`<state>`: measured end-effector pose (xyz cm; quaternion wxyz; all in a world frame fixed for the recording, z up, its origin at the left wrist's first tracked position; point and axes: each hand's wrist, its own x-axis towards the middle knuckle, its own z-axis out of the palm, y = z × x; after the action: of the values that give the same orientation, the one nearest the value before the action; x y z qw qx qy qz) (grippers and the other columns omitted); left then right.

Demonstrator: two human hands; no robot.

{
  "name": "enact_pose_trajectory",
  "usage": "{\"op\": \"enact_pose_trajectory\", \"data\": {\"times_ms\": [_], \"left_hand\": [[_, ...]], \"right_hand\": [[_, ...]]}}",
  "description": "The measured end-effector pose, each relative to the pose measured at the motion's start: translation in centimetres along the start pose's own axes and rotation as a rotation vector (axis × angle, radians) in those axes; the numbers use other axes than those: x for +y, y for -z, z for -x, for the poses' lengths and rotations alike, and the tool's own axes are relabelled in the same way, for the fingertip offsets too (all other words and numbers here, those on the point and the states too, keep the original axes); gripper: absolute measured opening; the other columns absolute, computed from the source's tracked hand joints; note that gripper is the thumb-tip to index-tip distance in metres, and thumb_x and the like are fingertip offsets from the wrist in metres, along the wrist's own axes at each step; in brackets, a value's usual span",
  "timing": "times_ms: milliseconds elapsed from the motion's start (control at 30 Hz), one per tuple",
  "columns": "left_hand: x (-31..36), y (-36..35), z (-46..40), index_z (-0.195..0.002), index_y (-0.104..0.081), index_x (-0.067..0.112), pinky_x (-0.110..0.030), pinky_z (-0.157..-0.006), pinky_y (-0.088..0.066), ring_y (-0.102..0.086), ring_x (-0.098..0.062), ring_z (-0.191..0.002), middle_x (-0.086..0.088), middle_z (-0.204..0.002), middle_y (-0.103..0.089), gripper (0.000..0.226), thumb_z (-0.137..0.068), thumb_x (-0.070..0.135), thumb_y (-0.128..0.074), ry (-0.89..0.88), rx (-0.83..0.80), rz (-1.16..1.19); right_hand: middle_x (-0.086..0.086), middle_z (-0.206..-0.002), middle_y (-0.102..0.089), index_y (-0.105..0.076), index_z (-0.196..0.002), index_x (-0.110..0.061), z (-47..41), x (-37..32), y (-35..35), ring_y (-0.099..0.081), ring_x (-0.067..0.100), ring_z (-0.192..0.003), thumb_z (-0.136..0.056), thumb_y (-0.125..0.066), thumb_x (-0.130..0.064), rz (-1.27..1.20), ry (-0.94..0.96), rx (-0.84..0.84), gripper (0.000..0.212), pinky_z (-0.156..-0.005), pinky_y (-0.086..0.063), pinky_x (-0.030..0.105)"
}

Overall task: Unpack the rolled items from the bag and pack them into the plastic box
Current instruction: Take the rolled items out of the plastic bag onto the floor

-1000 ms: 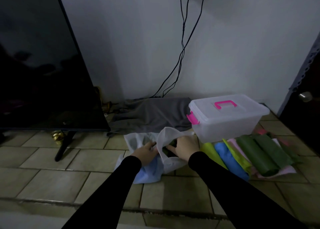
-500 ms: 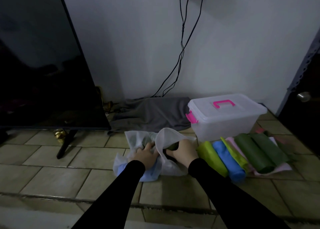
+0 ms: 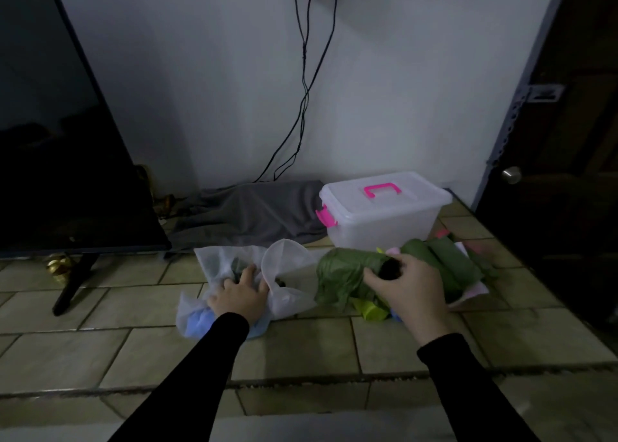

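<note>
Right hand (image 3: 406, 289) hides yellow (image 3: 371, 309) and blue rolls.

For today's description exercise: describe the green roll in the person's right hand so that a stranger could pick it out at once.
Start at the clear plastic box with the pink handle by the wall. On the floor in front of it lie coloured rolls; the green roll is at their left end, next to the white bag. Only this one is gripped by the right hand, with loose crumpled fabric hanging from it.

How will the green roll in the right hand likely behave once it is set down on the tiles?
The green roll looks soft: its loose end hangs crumpled below the right hand, so it would probably sag rather than stay stiff. It seems light, lifted by one end. Being roughly cylindrical, it may roll slightly, though the floppy tail should damp that.
</note>
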<state>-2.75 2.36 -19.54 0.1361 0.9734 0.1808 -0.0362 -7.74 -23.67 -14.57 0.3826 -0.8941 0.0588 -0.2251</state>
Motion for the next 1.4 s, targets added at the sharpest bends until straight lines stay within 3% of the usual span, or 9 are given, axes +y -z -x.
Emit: {"op": "enact_pose_trajectory", "data": {"times_ms": [133,400,600,767,867,967,1100,1200,1400], "left_hand": [[-0.1,0.1,0.5,-0.148,-0.017,0.041,-0.048,-0.11,-0.023,-0.029,-0.033,-0.139,-0.011,-0.153,-0.028,0.056,-0.095,0.059,-0.021,-0.018,0.014,-0.009],[-1.5,0.4,0.8,-0.144,-0.032,0.033,-0.043,-0.103,-0.037,-0.047,-0.03,-0.124,-0.009,-0.141,-0.042,0.066,-0.088,0.067,-0.039,-0.091,0.019,0.251],[-4.0,1.6,2.0,-0.126,-0.052,0.021,-0.039,-0.095,-0.04,-0.047,-0.029,-0.117,-0.013,-0.133,-0.043,0.044,-0.091,0.049,-0.053,0.006,0.305,0.648],[-6.4,2.5,1.6,-0.14,-0.035,0.012,-0.043,-0.102,-0.04,-0.049,-0.033,-0.122,-0.017,-0.135,-0.049,0.095,-0.07,0.07,-0.064,0.301,0.135,0.328],[-6.7,2.9,1.7,-0.133,-0.045,0.006,-0.037,-0.094,-0.046,-0.057,-0.03,-0.113,-0.015,-0.127,-0.056,0.084,-0.074,0.061,-0.067,0.301,-0.009,0.349],[-6.6,4.0,1.7,-0.118,-0.057,-0.003,-0.035,-0.083,-0.048,-0.06,-0.027,-0.091,-0.015,-0.101,-0.061,0.057,-0.088,0.046,-0.06,0.238,-0.063,0.389],[-4.6,6.7,1.8,-0.089,-0.061,-0.001,-0.033,-0.071,-0.042,-0.062,-0.037,-0.093,-0.02,-0.089,-0.064,0.029,-0.096,0.026,-0.052,0.086,0.197,0.617],[-2.4,8.6,2.7,-0.064,-0.042,0.012,-0.031,-0.052,-0.029,-0.047,-0.022,-0.058,-0.002,-0.056,-0.041,0.036,-0.095,0.026,-0.054,-0.11,0.496,0.597],[-0.7,10.7,2.0,-0.063,-0.043,0.009,-0.036,-0.05,-0.042,-0.047,-0.03,-0.05,-0.005,-0.053,-0.045,0.03,-0.087,0.015,-0.06,-0.433,0.748,0.321]], "right_hand": [[0.002,-0.097,-0.071,-0.066,-0.108,-0.012,1.4,1.1,-0.1,-0.065,0.015,-0.091,-0.073,-0.079,-0.031,-0.047,-0.039,0.127,0.042,-0.077,-0.055,0.03],[0.009,-0.127,-0.051,-0.04,-0.138,-0.027,0.9,0.3,0.4,-0.044,0.031,-0.117,-0.065,-0.078,-0.049,0.387,-0.216,-0.191,0.084,-0.092,-0.043,0.039],[0.003,-0.096,-0.061,-0.066,-0.101,-0.012,1.8,-6.0,-3.4,-0.056,0.015,-0.089,-0.088,-0.063,-0.026,-0.021,0.211,-0.248,0.019,-0.075,-0.04,0.021],[0.002,-0.074,-0.056,-0.061,-0.082,-0.009,2.3,-7.5,-6.1,-0.054,0.015,-0.073,-0.087,-0.054,-0.056,-0.197,-0.036,-0.659,0.047,-0.066,-0.038,0.027],[0.003,-0.072,-0.059,-0.063,-0.082,-0.002,2.9,-7.8,-6.5,-0.056,0.015,-0.07,-0.074,-0.057,-0.071,-0.287,-0.12,-0.637,0.07,-0.064,-0.039,0.029],[-0.002,-0.076,-0.065,-0.064,-0.086,-0.011,2.7,-6.9,-6.6,-0.062,0.016,-0.075,-0.08,-0.067,-0.045,-0.118,-0.034,-0.6,0.035,-0.064,-0.046,0.028],[0.013,-0.066,-0.052,-0.052,-0.071,-0.002,1.5,-4.5,-6.3,-0.053,0.025,-0.063,-0.091,-0.053,-0.021,-0.079,-0.036,-0.428,0.028,-0.058,-0.04,0.029],[0.017,-0.07,-0.058,-0.054,-0.071,0.0,1.2,-2.5,-6.4,-0.056,0.026,-0.065,-0.094,-0.051,-0.021,-0.068,-0.092,-0.417,0.031,-0.055,-0.037,0.028],[0.002,-0.067,-0.052,-0.051,-0.066,-0.015,2.2,-0.7,-7.7,-0.049,0.015,-0.064,-0.097,-0.048,-0.02,-0.096,-0.292,-0.609,0.031,-0.054,-0.033,0.024]]}}
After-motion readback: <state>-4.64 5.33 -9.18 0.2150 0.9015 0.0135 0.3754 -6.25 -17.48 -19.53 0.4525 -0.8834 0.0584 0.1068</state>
